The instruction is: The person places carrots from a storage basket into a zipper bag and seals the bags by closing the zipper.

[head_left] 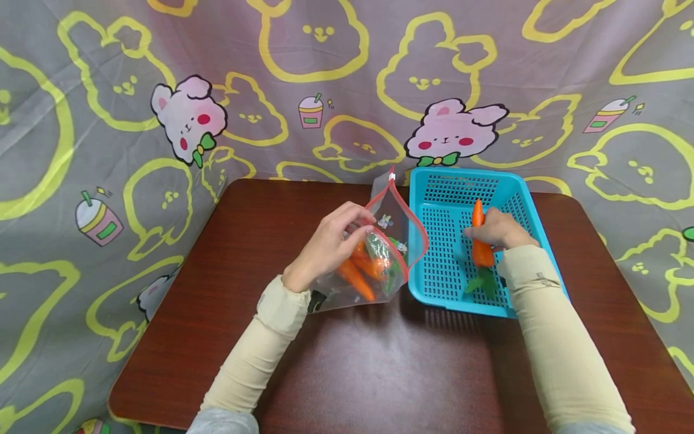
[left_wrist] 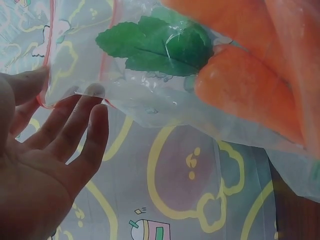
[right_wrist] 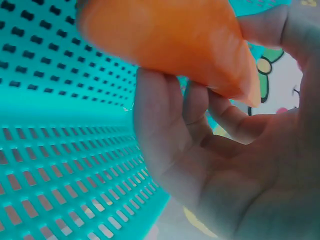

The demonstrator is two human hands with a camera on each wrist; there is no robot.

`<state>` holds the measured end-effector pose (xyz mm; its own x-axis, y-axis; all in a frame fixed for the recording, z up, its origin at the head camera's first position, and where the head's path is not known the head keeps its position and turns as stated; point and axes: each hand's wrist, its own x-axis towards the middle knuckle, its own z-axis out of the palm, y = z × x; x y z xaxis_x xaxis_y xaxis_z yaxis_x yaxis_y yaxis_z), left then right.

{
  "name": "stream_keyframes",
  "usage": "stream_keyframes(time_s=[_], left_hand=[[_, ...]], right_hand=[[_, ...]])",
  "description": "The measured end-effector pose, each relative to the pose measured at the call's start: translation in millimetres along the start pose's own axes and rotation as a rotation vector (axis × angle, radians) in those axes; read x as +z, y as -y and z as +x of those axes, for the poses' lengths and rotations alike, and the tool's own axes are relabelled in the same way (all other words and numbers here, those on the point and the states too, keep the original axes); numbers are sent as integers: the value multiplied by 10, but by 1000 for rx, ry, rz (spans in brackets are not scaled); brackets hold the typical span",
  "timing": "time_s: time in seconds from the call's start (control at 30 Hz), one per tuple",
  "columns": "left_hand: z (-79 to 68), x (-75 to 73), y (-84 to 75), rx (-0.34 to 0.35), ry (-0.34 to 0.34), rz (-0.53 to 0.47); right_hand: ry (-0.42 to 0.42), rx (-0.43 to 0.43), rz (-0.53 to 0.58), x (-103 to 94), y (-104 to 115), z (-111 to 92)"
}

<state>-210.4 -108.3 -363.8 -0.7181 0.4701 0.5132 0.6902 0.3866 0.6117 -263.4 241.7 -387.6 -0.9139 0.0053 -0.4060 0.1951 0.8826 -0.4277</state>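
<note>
one carrot (head_left: pixel 482 250): inside the blue basket (head_left: pixel 439 241), leaves (head_left: pixel 484 283) toward me, floor contact unclear
my right hand (head_left: pixel 501 231): pinching it, thumb and fingers on opposite sides
my left hand (head_left: pixel 331 241): pinching the red-rimmed zip bag (head_left: pixel 398 211) near its mouth
zip bag: mouth parted, more carrots (head_left: pixel 356 280) inside, just beside the basket

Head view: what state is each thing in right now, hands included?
Plastic bag: open at its red-edged mouth
Bagged carrots: inside it, seen through the plastic
Blue basket: upright on the table
Loose carrot: gripped, within the basket's walls; lifted or resting, cannot tell
Left hand: holding the bag near its mouth
Right hand: gripping the loose carrot
</note>
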Motion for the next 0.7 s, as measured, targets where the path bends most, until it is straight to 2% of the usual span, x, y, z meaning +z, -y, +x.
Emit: stream_keyframes(time_s=[0.3, 0.5, 0.7], left_hand=[[3, 22, 6, 2, 6, -11], [7, 34, 14, 5, 8, -12], [12, 32, 19, 1, 13, -8]], right_hand=[[-79, -26, 24, -54, 39, -41], [-123, -76, 39, -80, 58, -53], [-207, -124, 84, -113, 87, -85]])
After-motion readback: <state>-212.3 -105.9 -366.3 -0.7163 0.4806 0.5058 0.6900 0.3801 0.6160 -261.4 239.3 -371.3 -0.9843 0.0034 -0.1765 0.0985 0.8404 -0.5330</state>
